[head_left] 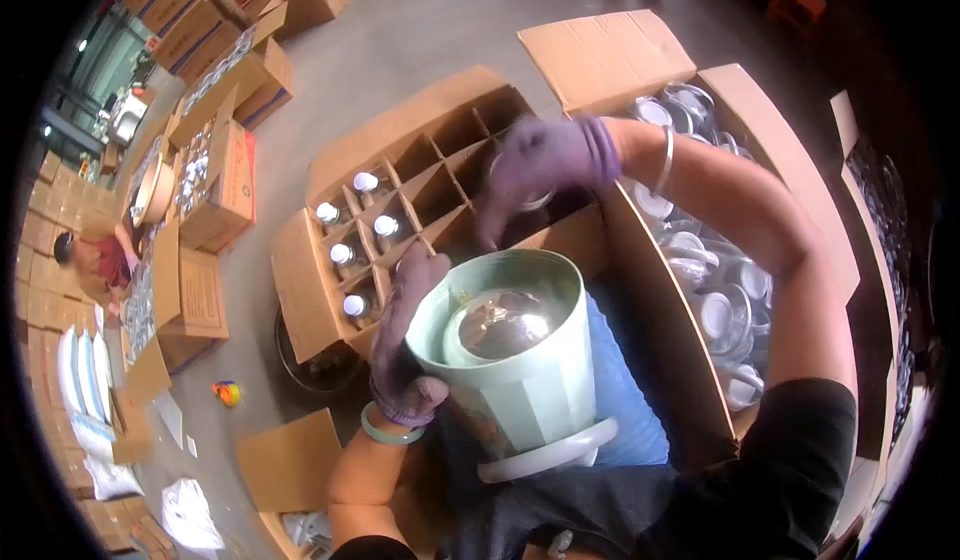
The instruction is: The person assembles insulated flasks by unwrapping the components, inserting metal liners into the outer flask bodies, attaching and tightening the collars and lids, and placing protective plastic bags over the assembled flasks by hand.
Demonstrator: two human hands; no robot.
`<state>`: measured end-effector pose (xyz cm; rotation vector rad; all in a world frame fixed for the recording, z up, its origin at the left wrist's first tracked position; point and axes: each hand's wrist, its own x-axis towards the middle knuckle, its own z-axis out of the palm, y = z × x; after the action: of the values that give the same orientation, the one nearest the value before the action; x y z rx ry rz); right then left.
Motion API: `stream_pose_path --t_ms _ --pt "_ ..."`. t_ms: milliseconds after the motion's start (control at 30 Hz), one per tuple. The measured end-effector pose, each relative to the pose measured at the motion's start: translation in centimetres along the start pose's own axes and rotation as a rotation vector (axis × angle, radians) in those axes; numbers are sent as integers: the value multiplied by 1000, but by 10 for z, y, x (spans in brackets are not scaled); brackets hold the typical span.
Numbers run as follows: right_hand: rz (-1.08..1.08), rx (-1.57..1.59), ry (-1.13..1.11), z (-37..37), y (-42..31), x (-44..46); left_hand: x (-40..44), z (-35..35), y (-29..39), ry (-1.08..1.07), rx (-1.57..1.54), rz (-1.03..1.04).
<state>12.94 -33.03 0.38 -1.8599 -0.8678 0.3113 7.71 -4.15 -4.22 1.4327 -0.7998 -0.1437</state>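
Observation:
A mint-green thermos jug shell stands in my lap with its wide opening up. Inside it sits a rounded, mirror-like silver liner. A white ring-shaped handle shows at the jug's lower side. My left hand, in a grey-purple glove, holds the jug by its left side. Above and beyond the rim, my gloved right hand is curled and blurred over the divided carton. Pale, shiny curved edges show around its fingers; what it holds is not clear.
Several white-capped bottles stand in the carton's left cells. At my right, an open box holds clear and grey plastic parts. Yellow tape lies on the floor. Further left, a person sits among cartons.

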Motion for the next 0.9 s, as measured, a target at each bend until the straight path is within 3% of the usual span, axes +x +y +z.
stream_pose_path --t_ms 33,67,133,200,267,333,400,433,467,500,533,567,600,633,667,733,800,833,867,900 --pt "75 142 272 -15 32 -3 7 -18 2 -137 285 172" --pt "533 381 631 -26 66 -12 7 -14 -11 -37 108 238" --pt "1054 -537 413 -29 111 -33 16 -32 -21 -245 -39 234" --pt "1189 -591 66 -2 174 -62 33 -32 -14 -283 -85 218" --pt "1273 -456 210 25 221 -69 43 -32 -11 -354 33 277" --pt "1313 -308 699 50 255 -71 47 -32 -20 -343 -106 160" --pt "1296 -227 818 58 238 -63 48 -30 -34 -251 -343 -104" --pt "1104 -10 1013 60 228 -57 48 -27 -41 -151 -451 -245" --pt "891 204 1183 61 218 -48 56 -25 -55 -39 -236 -351" --pt "717 102 1203 64 213 -40 64 -24 -69 54 -37 -478" --pt "535 3 1214 66 209 -31 78 -32 -98 9 23 -749" --pt "373 -44 1158 67 178 -24 86 -29 -114 78 -340 -917" --pt "334 -140 1108 68 120 -14 83 -42 -162 -103 -708 -915" --pt "224 -253 1013 68 96 -11 80 -46 -204 -68 -407 -679" --pt "119 -362 918 69 78 -10 85 -36 -182 -20 -366 -633" --pt "117 -514 821 73 44 -8 97 -16 -136 75 -276 -543" --pt "98 -505 812 67 18 -8 106 -26 -134 71 -487 -557" --pt "56 -331 732 58 2 -8 107 -23 -120 68 -485 -552" --pt "13 -159 646 49 -5 -7 106 -20 -106 -37 -256 -334" --pt "-193 -492 639 39 2 -1 109 -18 -95 -85 -96 -282"
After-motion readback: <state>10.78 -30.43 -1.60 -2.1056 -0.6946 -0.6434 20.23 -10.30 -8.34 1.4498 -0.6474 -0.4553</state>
